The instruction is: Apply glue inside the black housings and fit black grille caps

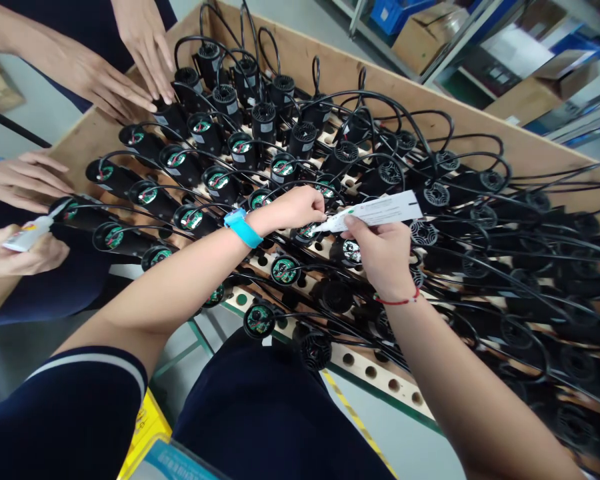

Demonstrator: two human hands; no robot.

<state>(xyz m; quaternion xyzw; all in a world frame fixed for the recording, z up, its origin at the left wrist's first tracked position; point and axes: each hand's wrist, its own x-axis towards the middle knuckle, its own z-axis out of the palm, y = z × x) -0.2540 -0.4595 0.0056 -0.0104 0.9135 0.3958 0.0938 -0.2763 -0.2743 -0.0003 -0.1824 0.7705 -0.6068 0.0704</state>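
Note:
My right hand (383, 257) is closed around a flat white tube (385, 210) with green marks. The tube's narrow nozzle points left, down into an open black cylinder with a green circuit board (307, 232). My left hand (297, 208), with a blue band at its wrist, is closed just above that cylinder, beside the nozzle; what its fingers hold, if anything, is hidden. Around both hands stand rows of black cylinders; those to the left show green boards (285, 269), while many to the right have slotted black ends (436, 193). Black cables loop over them.
The cylinders stand in a wooden crate (290, 50). At the left, other people's hands rest near its edge, and one hand (20, 250) holds a small white tube (27, 235). A yellow bin (147, 427) is below; shelves with boxes (425, 37) stand behind.

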